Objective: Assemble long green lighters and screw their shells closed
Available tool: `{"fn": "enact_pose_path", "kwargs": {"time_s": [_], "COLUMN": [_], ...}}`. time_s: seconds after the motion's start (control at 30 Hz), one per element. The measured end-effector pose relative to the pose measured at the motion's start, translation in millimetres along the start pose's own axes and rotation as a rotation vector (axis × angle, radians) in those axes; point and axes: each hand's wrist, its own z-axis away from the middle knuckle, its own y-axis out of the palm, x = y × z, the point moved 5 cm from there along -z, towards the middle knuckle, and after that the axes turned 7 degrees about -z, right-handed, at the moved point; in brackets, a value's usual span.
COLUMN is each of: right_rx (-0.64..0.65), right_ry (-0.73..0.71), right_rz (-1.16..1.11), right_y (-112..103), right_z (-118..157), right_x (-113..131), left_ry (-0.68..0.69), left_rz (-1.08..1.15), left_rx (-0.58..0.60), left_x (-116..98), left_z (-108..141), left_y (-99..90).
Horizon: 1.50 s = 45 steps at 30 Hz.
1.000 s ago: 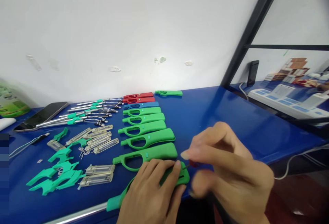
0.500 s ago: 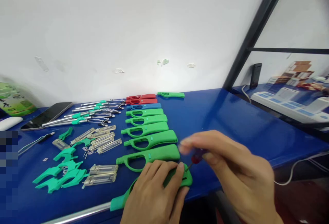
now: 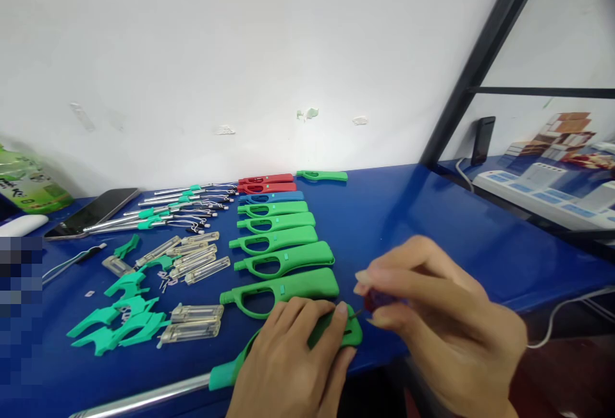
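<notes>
Under my left hand [image 3: 291, 354] lies a green long-nosed gas lighter [image 3: 354, 333] with a metal tube [image 3: 144, 399] pointing left. My left fingers press it against the table and cover its middle. My right hand [image 3: 446, 322] pinches the dark red handle of a small screwdriver [image 3: 372, 299], whose thin shaft meets the butt of the lighter. Just behind, a green lighter shell [image 3: 307, 285] heads a column of similar shells, including a blue one [image 3: 288, 198] and red ones [image 3: 273, 187].
To the left lie clear fuel tanks [image 3: 196, 330], teal triggers [image 3: 103, 339] and metal tubes with wires [image 3: 154, 221]. Farther left are a phone [image 3: 93, 213] and a green package [image 3: 31, 181]. One green shell [image 3: 321, 176] sits by the wall; a power strip [image 3: 542, 197] is at right.
My right fingers have closed around the screwdriver handle, from a looser hold with the forefinger extended. My left hand keeps its place on the lighter. The view has shifted slightly.
</notes>
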Motion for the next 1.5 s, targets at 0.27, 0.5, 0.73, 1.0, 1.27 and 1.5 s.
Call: {"fn": "enact_pose_path", "kwargs": {"time_s": [0.27, 0.5, 0.73, 1.0, 1.27, 1.5], "right_rx": [0.074, 0.057, -0.006, 0.066, 0.092, -0.024], "right_ry": [0.088, 0.097, 0.085, 0.111, 0.151, 0.127], "right_rz": [0.016, 0.087, 0.051, -0.036, -0.034, 0.015], "right_y": [0.8, 0.3, -2.6, 1.3, 3.6, -2.9], "right_z": [1.6, 2.2, 0.1, -0.4, -1.2, 0.7], "right_x": [-8.4, -6.3, -4.7, -3.7, -1.3, -10.9], "left_ry": [-0.006, -0.007, -0.01, -0.002, -0.01, -0.021], "left_rz": [-0.001, -0.003, -0.006, -0.006, 0.005, 0.001], "left_rx": [-0.059, -0.039, -0.038, -0.021, -0.055, -0.038], "left_x": [-0.9, -1.1, -1.3, -1.3, -2.4, -2.7], "left_z": [-2.0, -1.3, -1.5, -2.0, -2.4, -3.4], "left_y": [-1.9, -2.1, -1.7, -1.1, -4.5, -3.0]}}
